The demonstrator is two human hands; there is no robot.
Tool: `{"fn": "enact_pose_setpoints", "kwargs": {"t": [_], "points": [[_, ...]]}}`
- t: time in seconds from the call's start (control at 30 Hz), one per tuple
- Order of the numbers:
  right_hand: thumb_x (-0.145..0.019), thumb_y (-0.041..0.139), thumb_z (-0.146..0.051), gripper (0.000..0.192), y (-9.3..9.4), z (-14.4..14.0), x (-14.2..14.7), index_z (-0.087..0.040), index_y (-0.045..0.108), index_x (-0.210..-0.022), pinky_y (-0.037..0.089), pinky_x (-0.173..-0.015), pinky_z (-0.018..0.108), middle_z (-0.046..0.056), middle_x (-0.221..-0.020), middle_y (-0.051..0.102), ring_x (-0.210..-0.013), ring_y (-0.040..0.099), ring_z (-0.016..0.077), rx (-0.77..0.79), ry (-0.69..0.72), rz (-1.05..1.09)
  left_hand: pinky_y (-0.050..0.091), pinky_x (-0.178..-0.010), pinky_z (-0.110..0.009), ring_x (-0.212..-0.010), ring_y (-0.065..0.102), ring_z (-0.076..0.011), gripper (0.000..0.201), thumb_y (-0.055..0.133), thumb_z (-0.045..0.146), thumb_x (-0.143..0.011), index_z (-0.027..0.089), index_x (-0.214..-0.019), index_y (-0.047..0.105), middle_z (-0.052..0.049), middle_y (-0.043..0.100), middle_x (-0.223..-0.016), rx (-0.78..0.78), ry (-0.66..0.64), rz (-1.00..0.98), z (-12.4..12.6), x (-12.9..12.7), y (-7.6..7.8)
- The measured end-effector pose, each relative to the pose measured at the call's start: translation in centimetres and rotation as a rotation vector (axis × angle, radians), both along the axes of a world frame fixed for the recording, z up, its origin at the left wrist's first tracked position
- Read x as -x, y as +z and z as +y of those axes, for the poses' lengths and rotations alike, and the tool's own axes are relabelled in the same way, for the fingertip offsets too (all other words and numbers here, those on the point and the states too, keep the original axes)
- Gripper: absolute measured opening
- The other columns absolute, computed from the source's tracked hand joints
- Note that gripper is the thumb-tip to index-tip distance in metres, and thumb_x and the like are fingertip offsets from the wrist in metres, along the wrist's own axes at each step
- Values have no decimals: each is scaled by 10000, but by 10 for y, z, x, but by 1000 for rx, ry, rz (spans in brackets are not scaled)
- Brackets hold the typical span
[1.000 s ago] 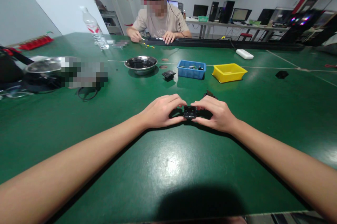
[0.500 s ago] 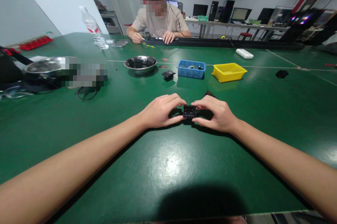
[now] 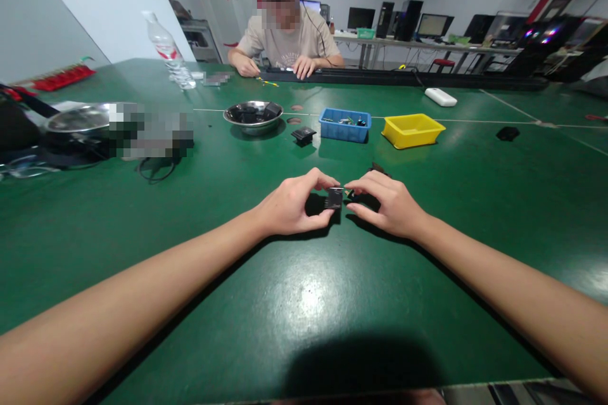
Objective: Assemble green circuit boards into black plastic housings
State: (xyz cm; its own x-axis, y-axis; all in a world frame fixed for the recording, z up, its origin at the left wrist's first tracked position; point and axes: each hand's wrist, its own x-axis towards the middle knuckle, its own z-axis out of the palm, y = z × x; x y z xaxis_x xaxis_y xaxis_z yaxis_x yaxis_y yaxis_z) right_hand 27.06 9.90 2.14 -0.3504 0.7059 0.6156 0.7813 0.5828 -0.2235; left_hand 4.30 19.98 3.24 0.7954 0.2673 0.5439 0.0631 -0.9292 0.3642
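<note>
Between thumb and fingers, my left hand holds a small black box-like part just over the green table. Several short pale marks or pins show along its left side, and a bright edge along its top. Close on the right is my right hand, curved, with its thumb a little below the index finger. At those fingertips shows a tiny dark piece with a gold-green glint; its kind is too small to tell. Behind the right hand, partly hidden, lies a dark object.
Beyond my hands stand a steel bowl with black parts, a black part, a blue bin with small parts and a yellow bin. A bottle stands far left. Across the table sits a person handling something small.
The black part has turned, so a different face shows, and sits slightly further left in my left hand. My right fingers have come away from it, leaving a narrow gap.
</note>
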Motion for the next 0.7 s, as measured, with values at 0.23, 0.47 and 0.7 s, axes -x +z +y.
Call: {"fn": "enact_pose_setpoints", "kwargs": {"t": [0.23,0.47,0.7], "points": [[-941,650,-279,144,1,0,-4,-175,676,-1036,544,-782,343,69,-872,712,-823,661,203,43,1,71,535,-766,-302,-830,656,-189,272,623,369,-884,156,-1054,614,-67,677,-919,-232,59,51,14,2,3],[-942,644,-269,115,3,0,-6,-179,692,-995,541,-754,326,67,-880,728,-801,668,186,89,-25,92,546,-796,-321,-870,650,-205,305,638,378,-885,141,-1075,665,-95,661,-977,-234,45,118,16,3,1],[-907,655,-207,83,4,0,-7,-186,707,-969,537,-725,309,64,-882,719,-783,652,178,99,-43,93,548,-880,-326,-993,687,-216,298,633,336,-879,177,-1129,605,-83,694,-1088,-76,52,203,18,2,0]]}}
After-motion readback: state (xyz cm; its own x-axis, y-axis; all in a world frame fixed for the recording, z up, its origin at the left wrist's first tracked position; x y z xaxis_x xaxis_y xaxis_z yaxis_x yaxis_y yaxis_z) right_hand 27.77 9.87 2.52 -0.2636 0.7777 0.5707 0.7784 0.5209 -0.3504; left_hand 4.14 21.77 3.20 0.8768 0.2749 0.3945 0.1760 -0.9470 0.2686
